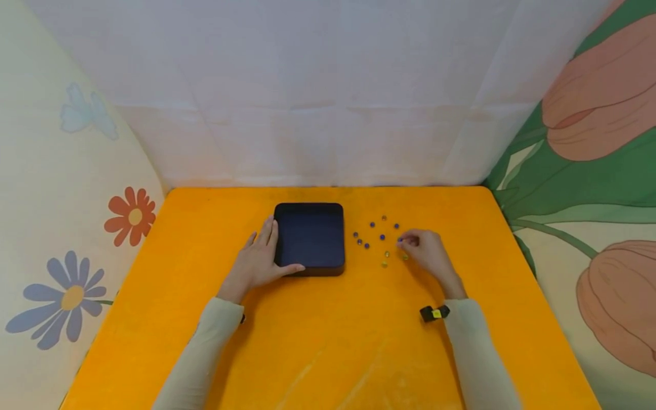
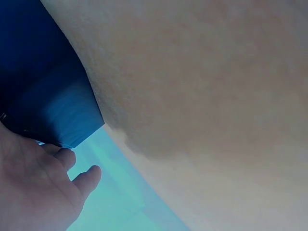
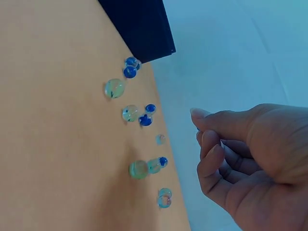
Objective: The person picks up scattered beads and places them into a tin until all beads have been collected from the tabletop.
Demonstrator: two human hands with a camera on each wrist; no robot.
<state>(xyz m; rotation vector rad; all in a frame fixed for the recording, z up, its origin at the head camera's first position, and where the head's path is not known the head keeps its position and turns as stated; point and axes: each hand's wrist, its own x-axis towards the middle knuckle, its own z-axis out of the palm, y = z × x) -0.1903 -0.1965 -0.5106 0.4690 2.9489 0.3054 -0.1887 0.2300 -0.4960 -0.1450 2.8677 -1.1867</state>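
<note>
A dark square box (image 1: 311, 271), open at the top, stands left of the scattered marbles. My left hand (image 1: 258, 262) lies along its left side, fingers straight and thumb stretched over the near rim. In the left wrist view, the hand (image 2: 41, 180) overlaps the box's dark wall (image 2: 62, 96). My right hand (image 1: 425, 250) pinches a small blue marble (image 1: 400, 240) between thumb and fingertips, over the right side of the marbles. The right wrist view has this hand (image 3: 250, 159) raised above the table, the marble mostly hidden by the fingers.
Several blue marbles (image 1: 382, 237) and clear, yellowish marbles (image 1: 384, 264) lie loose on the orange table (image 1: 328, 341), between box and right hand. A white cloth (image 1: 328, 102) hangs behind the table; flower-patterned cloths (image 1: 589, 171) flank it.
</note>
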